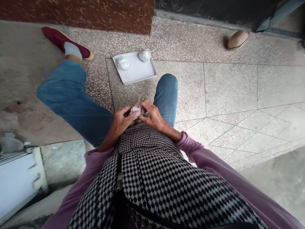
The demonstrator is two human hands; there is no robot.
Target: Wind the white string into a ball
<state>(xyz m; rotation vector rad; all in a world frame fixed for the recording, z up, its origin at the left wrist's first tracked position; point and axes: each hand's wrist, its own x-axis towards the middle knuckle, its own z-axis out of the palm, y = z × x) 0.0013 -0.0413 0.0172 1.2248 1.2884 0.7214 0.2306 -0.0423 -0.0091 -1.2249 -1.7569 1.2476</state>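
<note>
A small bundle of white yarn (135, 110) is held in front of my lap, between both hands. My left hand (122, 121) is closed around its left side, thumb and fingers pinching it. My right hand (152, 114) is closed at the right side, its fingertips on the yarn; a thin greyish piece shows under them, too small to name. A loose strand of yarn (139, 94) runs from the fingers toward the floor. Beyond my hands, a shallow white tray (140, 76) lies on the floor with two white yarn balls in it, one left (123, 64) and one right (145, 56).
My legs in jeans (71, 101) are spread on either side of the tray. Speckled tiles (181, 86) cover the floor. A reddish-brown panel (95, 14) stands at the top left. At the top right is a tan rounded object (237, 39). White foam-like pieces (19, 181) lie lower left.
</note>
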